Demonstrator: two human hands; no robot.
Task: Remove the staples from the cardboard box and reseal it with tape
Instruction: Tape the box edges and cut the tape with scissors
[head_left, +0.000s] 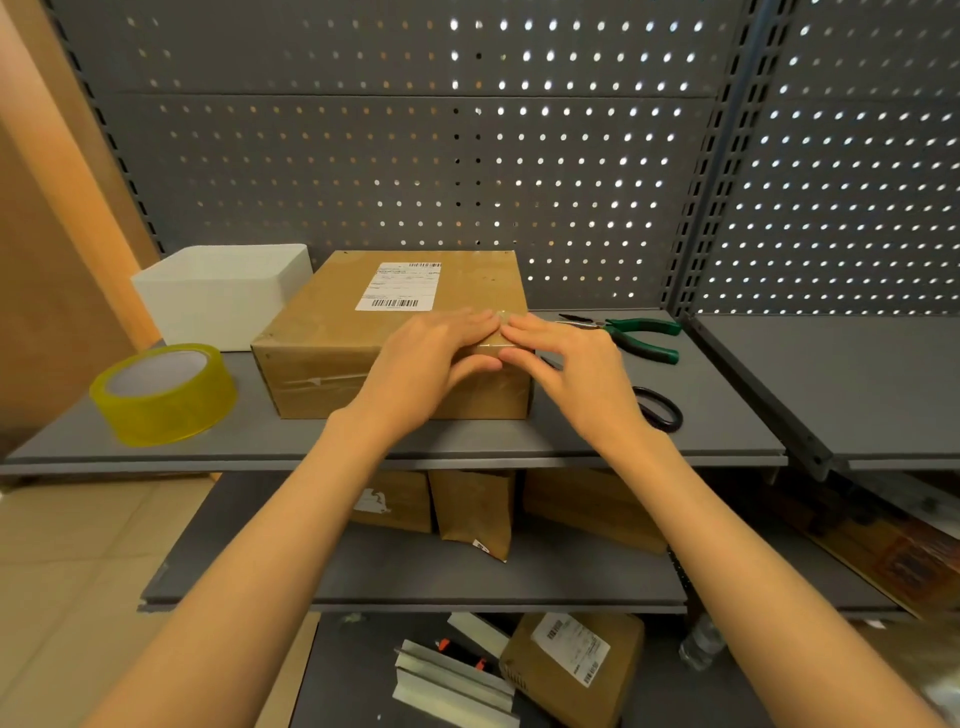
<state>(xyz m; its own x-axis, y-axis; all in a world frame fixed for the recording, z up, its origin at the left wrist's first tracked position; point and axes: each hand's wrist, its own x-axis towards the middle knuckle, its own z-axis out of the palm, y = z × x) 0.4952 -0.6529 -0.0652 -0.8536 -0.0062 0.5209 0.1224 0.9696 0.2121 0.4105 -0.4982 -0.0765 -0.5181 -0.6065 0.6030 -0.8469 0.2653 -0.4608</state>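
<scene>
Both my left hand (431, 358) and right hand (566, 358) lie flat, fingers spread narrow and holding nothing, pressing clear tape (496, 340) onto the near right edge of the brown cardboard box (363, 338) on the grey metal shelf (727, 395); uneven pressure could leave wrinkles or lifted tape

Your left hand (434, 358) and right hand (566, 364) are both extended forward, palms down, fingers flat and spread, fingertips meeting between them. Thumbs tucked underneath, seemingly pressing down. Forearms bare, angled inward.
</scene>
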